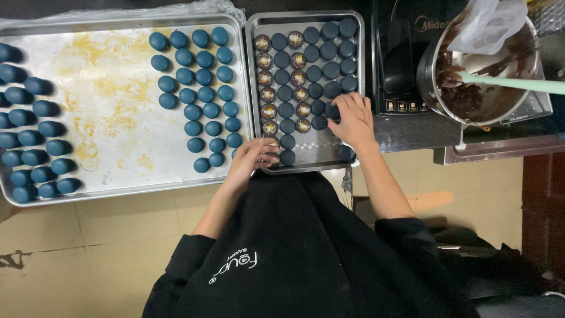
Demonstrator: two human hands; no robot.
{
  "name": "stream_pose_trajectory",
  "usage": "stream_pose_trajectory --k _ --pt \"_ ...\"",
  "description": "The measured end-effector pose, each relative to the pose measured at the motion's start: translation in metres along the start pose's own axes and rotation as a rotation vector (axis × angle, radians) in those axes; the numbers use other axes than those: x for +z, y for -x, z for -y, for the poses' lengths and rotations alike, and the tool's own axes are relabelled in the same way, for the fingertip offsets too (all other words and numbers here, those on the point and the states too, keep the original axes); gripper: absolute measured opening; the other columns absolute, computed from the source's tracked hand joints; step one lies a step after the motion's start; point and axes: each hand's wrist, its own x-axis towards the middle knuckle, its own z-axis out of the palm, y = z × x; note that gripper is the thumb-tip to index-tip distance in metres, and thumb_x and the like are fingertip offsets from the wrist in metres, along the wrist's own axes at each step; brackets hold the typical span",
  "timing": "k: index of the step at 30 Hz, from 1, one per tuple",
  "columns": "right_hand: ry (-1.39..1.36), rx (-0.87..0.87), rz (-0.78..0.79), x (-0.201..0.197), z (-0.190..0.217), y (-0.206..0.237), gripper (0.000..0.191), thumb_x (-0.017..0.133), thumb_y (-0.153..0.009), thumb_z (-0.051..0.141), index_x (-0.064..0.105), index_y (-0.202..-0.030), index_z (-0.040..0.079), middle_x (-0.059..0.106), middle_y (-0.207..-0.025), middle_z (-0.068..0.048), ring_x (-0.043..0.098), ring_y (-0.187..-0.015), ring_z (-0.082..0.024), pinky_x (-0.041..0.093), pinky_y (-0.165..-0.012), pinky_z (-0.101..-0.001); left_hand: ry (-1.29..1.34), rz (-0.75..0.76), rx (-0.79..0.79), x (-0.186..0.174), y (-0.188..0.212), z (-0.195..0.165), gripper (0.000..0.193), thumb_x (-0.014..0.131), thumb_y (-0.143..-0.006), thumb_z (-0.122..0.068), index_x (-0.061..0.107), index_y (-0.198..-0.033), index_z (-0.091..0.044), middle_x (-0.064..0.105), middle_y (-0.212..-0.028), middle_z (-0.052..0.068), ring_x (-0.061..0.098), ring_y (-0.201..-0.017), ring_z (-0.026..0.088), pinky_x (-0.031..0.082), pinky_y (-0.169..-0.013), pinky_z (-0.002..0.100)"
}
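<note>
Left hand, fingers curled, grips the front rim of the small rectangular metal tray; right hand, fingers loosely together, touches a dark blue round chocolate in the tray's right columns

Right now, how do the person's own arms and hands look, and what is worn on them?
Both hands, the left hand and the right hand, are bare: no gloves, and no rings or watch that I can see. The forearms are uncovered. Black sleeves are pushed up near the elbows, part of a black top with a small white printed mark.
</note>
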Motion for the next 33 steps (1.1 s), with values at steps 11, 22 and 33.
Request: stream_pose_trajectory --k 11,22,33 --pt "-0.013 -0.113 -0.036 -0.001 0.017 0.014 0.037 0.086 -0.067 0.027 0.071 -0.095 0.010 0.062 -0.110 -0.005 0.054 -0.114 -0.028 0.039 -0.098 -0.0444 -0.128 -0.090 0.142 -0.014 -0.005 0.012 0.038 0.057 -0.102 -0.030 0.066 -0.122 0.001 0.074 -0.105 0.008 0.069 -0.085 0.013 0.054 -0.075 0.026" --pt "-0.168 -0.220 0.135 0.026 0.086 0.044 0.031 0.085 -0.074 0.036 0.070 -0.090 0.013 0.062 -0.090 -0.002 0.056 -0.096 -0.023 0.038 -0.088 -0.0402 -0.376 -0.342 0.300 -0.030 0.015 0.007 0.024 0.069 -0.098 -0.021 0.074 -0.105 0.002 0.067 -0.078 0.001 0.053 -0.070 0.005 0.041 -0.062 0.021" --pt "-0.105 -0.039 0.147 0.038 0.117 0.052 0.042 0.086 -0.067 0.039 0.061 -0.085 0.010 0.064 -0.086 -0.004 0.057 -0.092 -0.025 0.035 -0.082 -0.0424 -0.371 -0.367 0.348 -0.029 0.032 0.002 0.024 0.066 -0.099 -0.020 0.073 -0.108 0.001 0.072 -0.084 0.001 0.064 -0.077 0.005 0.050 -0.070 0.021"
